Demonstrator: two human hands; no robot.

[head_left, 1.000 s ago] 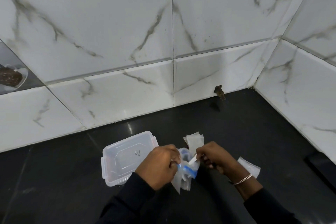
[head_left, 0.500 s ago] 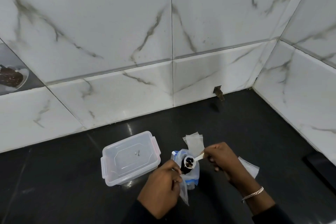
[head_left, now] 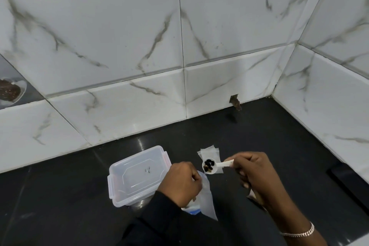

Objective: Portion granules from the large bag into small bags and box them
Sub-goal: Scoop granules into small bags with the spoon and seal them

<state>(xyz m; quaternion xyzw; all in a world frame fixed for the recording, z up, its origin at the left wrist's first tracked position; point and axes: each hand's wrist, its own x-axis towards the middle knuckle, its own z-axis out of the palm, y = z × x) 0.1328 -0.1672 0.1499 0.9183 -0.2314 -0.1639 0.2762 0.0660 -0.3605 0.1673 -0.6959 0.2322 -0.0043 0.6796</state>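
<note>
My right hand (head_left: 253,173) pinches the handle of a small white scoop (head_left: 211,166) that carries a few dark granules. The scoop hovers above the counter, just right of my left hand (head_left: 179,182). That hand grips the top of a clear plastic bag (head_left: 206,199), which hangs down from it; a blue-and-white bag (head_left: 192,210) shows under the hand. A clear lidded plastic box (head_left: 137,175) stands to the left of both hands. A small stack of empty little bags (head_left: 209,153) lies on the counter behind the scoop.
The black counter (head_left: 269,136) meets marble-tiled walls at the back and on the right. A small brown piece (head_left: 235,104) sticks out at the base of the back wall. A dish of dark granules (head_left: 9,91) sits far left. Another small bag (head_left: 252,195) peeks out under my right wrist.
The scoop came up out of the bag loaded with dark granules and moved right and up. My left hand shifted lower with the bag.
</note>
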